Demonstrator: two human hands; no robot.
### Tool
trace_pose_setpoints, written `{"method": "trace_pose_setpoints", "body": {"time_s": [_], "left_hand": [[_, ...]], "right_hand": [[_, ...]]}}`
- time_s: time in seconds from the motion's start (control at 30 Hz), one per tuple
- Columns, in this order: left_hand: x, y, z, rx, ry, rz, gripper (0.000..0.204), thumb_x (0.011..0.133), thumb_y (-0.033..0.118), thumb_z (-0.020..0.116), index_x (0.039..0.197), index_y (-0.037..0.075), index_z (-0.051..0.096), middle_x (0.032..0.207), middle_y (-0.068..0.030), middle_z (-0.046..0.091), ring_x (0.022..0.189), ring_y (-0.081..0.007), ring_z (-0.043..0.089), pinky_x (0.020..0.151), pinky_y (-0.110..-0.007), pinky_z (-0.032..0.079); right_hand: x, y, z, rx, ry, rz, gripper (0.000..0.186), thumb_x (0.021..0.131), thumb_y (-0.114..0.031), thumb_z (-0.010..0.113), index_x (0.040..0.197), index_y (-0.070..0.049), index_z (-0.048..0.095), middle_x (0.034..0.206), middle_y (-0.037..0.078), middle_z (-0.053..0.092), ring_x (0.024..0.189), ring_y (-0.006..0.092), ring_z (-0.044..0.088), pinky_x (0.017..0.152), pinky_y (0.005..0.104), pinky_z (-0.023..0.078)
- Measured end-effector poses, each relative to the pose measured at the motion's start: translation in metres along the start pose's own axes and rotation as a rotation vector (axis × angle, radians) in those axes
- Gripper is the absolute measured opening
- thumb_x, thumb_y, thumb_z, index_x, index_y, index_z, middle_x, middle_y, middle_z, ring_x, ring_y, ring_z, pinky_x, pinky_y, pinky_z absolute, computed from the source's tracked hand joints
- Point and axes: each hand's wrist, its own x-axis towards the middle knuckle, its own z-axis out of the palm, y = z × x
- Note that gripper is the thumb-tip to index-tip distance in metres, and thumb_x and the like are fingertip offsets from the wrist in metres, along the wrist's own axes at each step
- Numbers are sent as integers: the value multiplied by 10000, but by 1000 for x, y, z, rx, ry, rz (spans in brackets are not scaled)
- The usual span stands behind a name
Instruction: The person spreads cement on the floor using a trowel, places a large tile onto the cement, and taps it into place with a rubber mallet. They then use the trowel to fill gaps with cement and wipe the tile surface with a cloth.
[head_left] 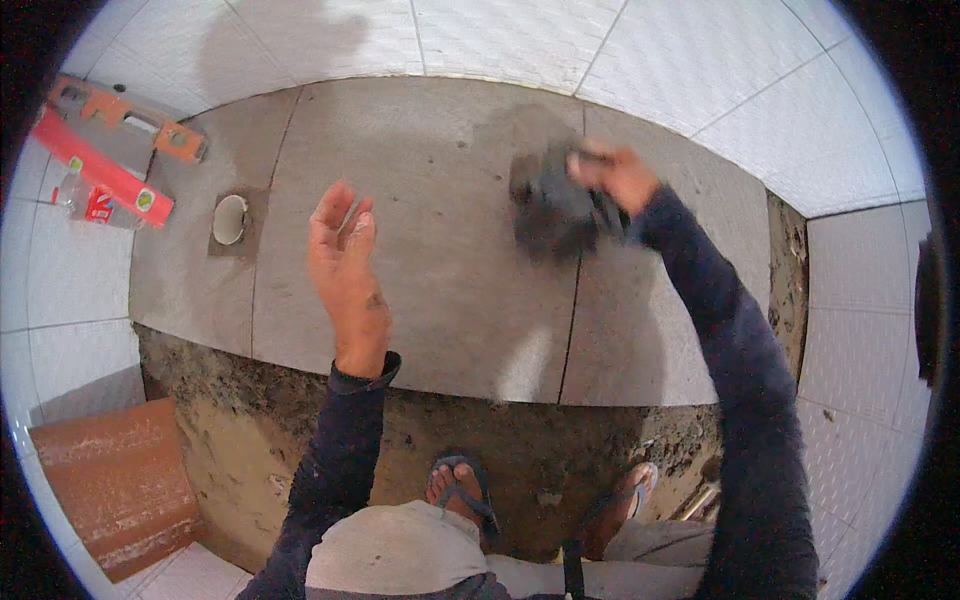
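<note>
My right hand [622, 178] grips a dark, crumpled rag [553, 205], its outline smeared by motion. The rag is over the large grey floor tiles [430, 290], across a joint right of the middle. Held over the tiles left of the middle, my left hand [347, 275] has its fingers stretched out and nothing in it. A whitish smear [525, 365] lies on the tile near its front edge.
An orange spirit level [130, 118], a red level [105, 168] and a clear bottle [92, 203] lie at the far left. A round pipe opening [230, 220] sits in a tile cutout. Rough mortar [240, 430] borders the tiles near my feet; a reddish-brown panel [115, 490] is lower left.
</note>
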Motion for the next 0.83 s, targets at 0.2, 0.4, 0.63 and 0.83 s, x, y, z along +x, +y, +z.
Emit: {"method": "trace_pose_setpoints", "body": {"time_s": [0.2,0.4,0.63,0.83], "left_hand": [[5,7,-17,54,66,54,471,953,74,572,1400,10,438,1364,-122,485,1243,-241,536,1011,-356,416],[26,28,-27,31,202,161,439,931,19,570,1357,-7,467,1318,-116,502,1183,-216,557,1012,-346,425],[26,34,-64,6,267,151,456,937,36,585,1376,20,462,1326,-113,513,1204,-215,553,976,-350,443],[25,30,-51,40,234,126,506,934,54,611,1410,35,441,1351,-118,505,1247,-240,535,995,-373,442]], "right_hand": [[115,-19,148,-550,653,-278,323,843,-337,674,1062,-102,709,1170,196,616,1164,366,518,985,513,436],[-49,-64,248,28,-531,-748,322,665,-108,718,986,-81,707,1014,133,666,1026,349,606,918,448,458],[74,-44,71,-39,-139,-596,570,823,-496,697,1253,-124,657,1321,180,585,1271,338,514,1043,450,432],[121,-43,149,-618,542,-129,601,863,-515,649,1337,-149,608,1395,233,503,1333,387,429,1106,465,365]]}}
